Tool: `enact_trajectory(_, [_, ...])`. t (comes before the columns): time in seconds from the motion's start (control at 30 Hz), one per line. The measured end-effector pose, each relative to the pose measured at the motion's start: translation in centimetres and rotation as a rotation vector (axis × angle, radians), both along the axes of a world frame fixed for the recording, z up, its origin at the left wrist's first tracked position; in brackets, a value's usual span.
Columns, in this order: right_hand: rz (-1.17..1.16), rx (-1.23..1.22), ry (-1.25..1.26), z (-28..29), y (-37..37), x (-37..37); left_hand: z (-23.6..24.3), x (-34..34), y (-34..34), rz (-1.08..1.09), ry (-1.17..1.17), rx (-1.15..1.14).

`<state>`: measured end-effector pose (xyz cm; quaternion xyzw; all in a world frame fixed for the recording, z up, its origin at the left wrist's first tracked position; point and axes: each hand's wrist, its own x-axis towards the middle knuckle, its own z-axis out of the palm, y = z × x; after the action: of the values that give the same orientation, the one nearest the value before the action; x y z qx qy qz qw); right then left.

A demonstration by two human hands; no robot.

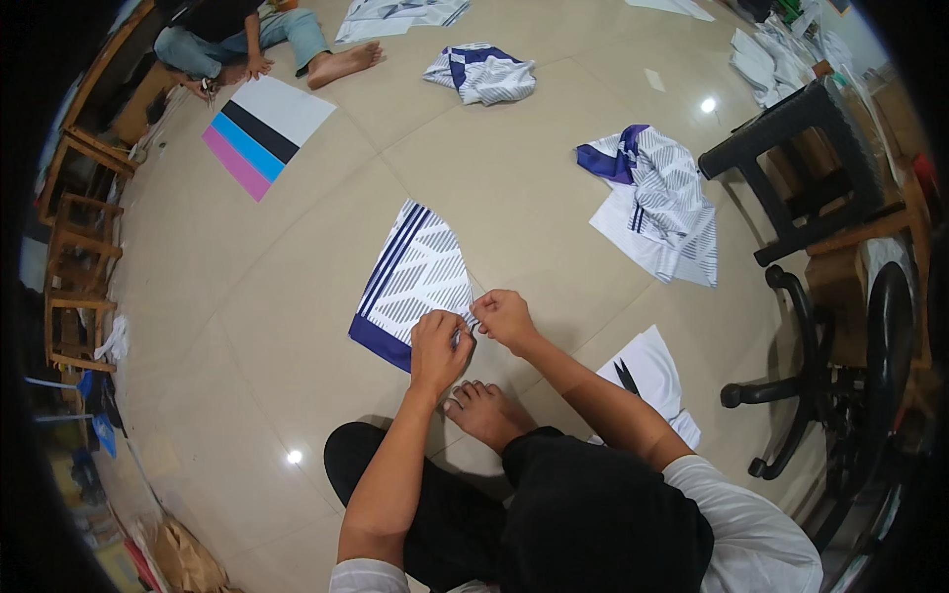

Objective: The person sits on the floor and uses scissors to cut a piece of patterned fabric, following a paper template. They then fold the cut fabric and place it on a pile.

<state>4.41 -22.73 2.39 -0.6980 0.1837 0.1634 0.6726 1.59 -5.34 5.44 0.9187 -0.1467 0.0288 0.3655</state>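
A cut fabric panel [420, 267], white with grey slanted stripes, dark blue lines and a purple-blue band at one end, lies on the floor in front of me. My left hand [441, 348] rests over its near right corner, fingers closed on the fabric edge. Just to the right, my right hand [502, 316] pinches at the same edge, its fingertips close to the left hand. The exact spot between the fingers is partly hidden. My bare foot [484, 413] is right below the hands.
Black scissors [626, 377] lie on white cloth [647, 361] at right. Crumpled patterned fabric piles [672, 198] [489, 77] lie farther off. A person [242, 40] sits at far left by a striped coloured sheet [252, 138]. A black stool [791, 168] and wheeled chair base [806, 376] stand right.
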Motion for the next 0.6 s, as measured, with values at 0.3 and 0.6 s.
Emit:
enact_trajectory(0.3, [0.009, -0.452, -0.215, -0.1, -0.1, -0.3, 0.6, 0.2, -1.1, -0.028, -0.081, -0.003])
enact_trajectory(0.6, [0.1, -0.474, -0.264, 0.8, -0.8, 1.5, 0.8, 0.5, -1.6, -0.038, -0.144, -0.048])
